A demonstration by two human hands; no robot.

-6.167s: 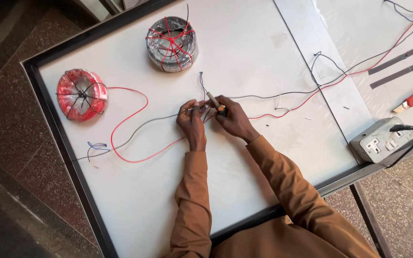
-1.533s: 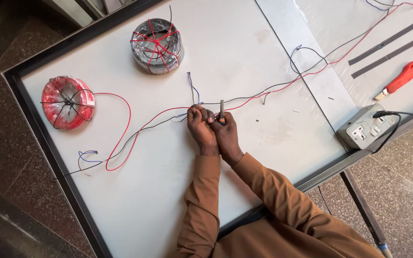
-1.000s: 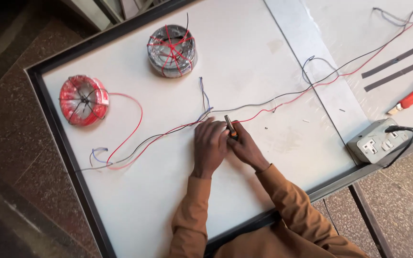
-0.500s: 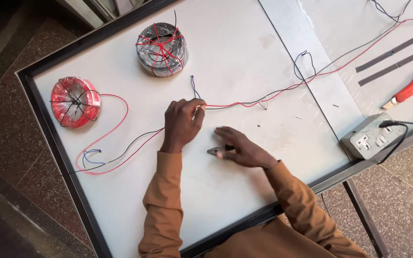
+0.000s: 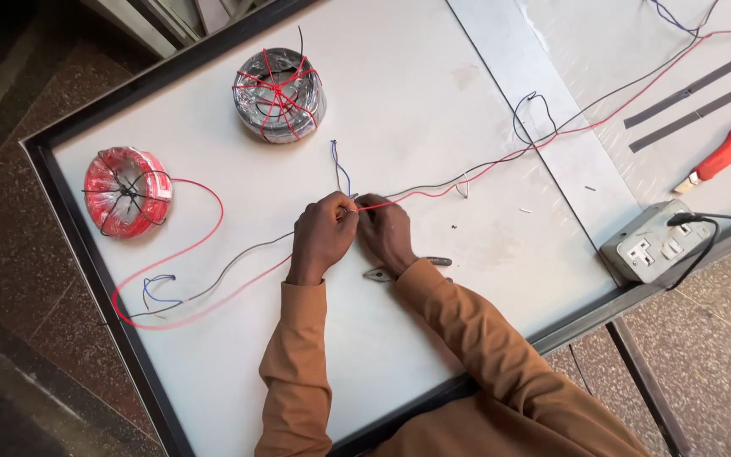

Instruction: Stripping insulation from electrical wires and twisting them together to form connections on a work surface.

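My left hand (image 5: 323,235) and my right hand (image 5: 387,234) meet in the middle of the white table (image 5: 433,93). Their fingertips pinch a red wire (image 5: 416,196) and a black wire (image 5: 243,258) at the same spot. The red wire runs left in a loop to a red wire coil (image 5: 126,190). A short blue wire (image 5: 339,169) sticks up just beyond my fingers. Small pliers (image 5: 382,273) lie on the table under my right wrist, with no hand on them.
A black wire coil tied with red (image 5: 278,93) sits at the back. At the right edge are a grey socket box (image 5: 655,247) with a black cable, a red-handled cutter (image 5: 725,152) and two dark strips (image 5: 695,85). A blue wire loop (image 5: 158,288) lies near the left edge.
My right hand has let go of the pliers, left them on the table and moved up to join my left hand on the wires.
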